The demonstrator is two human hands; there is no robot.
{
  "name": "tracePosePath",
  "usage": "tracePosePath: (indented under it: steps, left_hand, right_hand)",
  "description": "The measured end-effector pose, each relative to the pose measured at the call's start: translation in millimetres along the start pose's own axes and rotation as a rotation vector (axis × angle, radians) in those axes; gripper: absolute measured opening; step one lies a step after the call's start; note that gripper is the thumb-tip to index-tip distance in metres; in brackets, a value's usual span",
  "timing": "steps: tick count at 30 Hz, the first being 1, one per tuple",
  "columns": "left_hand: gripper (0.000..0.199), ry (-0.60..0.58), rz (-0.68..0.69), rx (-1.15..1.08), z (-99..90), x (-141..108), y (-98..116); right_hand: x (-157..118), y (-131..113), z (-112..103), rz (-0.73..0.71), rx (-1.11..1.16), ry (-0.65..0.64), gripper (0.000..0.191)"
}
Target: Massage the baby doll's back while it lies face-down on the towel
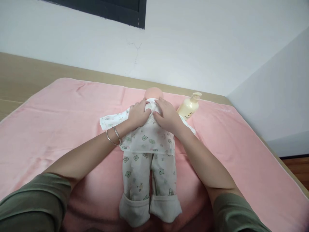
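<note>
A baby doll lies on its back, its bald round head [154, 92] farthest from me. It wears a white baby shirt [149, 140] printed with small green animals, and matching trousers [137, 177] with thick turned-up cuffs. At the shirt's neckline, my left hand [138, 113] has its fingers closed on the left side of the collar cloth. Opposite it, my right hand [167, 115] grips the right side, thumb toward the middle. The cloth bunches between the two hands. The shirt's sleeves spread out to both sides. My fingertips are partly hidden in the fabric.
A pale yellow pump bottle [189, 106] leans beside the doll's right-hand sleeve. Under everything lies a pink blanket [79, 129] over a wooden surface [19, 72]. A white wall [183, 48] with a dark frame [120, 13] rises behind.
</note>
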State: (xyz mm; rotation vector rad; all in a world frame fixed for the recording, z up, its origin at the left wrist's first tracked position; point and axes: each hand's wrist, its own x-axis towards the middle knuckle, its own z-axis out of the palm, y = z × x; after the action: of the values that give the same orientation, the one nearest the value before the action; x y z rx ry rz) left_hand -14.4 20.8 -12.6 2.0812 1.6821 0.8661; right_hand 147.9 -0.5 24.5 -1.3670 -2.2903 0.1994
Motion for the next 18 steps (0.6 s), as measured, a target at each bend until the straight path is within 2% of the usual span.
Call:
tracePosePath:
  steps: [5, 8, 12, 15, 18]
  left_hand:
    - [0.053, 0.013, -0.004, 0.028, -1.5, -3, 2]
    - [0.051, 0.011, 0.011, 0.036, -2.0, -4, 3]
    - [0.04, 0.037, 0.03, 0.039, -2.2, -6, 4]
    - [0.03, 0.085, 0.031, 0.01, -0.7, -8, 4]
    - [0.03, 0.131, 0.031, -0.034, 3.5, -10, 0]
  right_hand:
    - [-4, -6, -5, 0.04, 0.02, 0.049, 0.054]
    - [-8, -11, -7, 0.039, 0.018, 0.105, 0.058]
    - [-11, -15, 2, 0.13, -0.003, 0.195, 0.06]
    - [-10, -14, 18, 0.152, -0.04, 0.101, 0.06]
    - [-9, -12, 24, 0.123, -0.049, 0.014, 0.06]
